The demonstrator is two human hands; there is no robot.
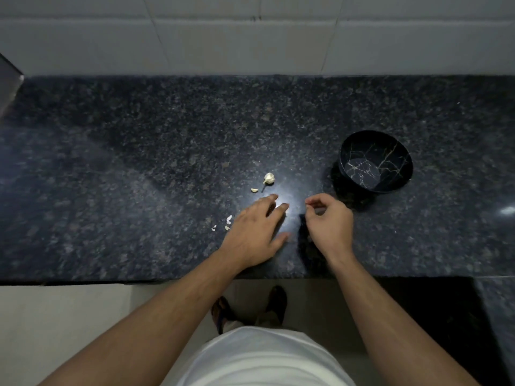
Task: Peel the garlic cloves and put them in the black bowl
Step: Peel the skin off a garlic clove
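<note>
Your left hand (257, 232) lies flat and released, reaching toward the garlic (269, 178); your right hand (328, 221) pinches something unclear.

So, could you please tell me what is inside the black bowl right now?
The black bowl shows only its veined inner surface; no garlic cloves are visible inside. Nothing covers its interior.

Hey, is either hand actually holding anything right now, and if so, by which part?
The left hand lies spread with straight fingers, holding nothing. The right hand has its fingertips curled together as if pinching, but nothing can be made out between them.
</note>
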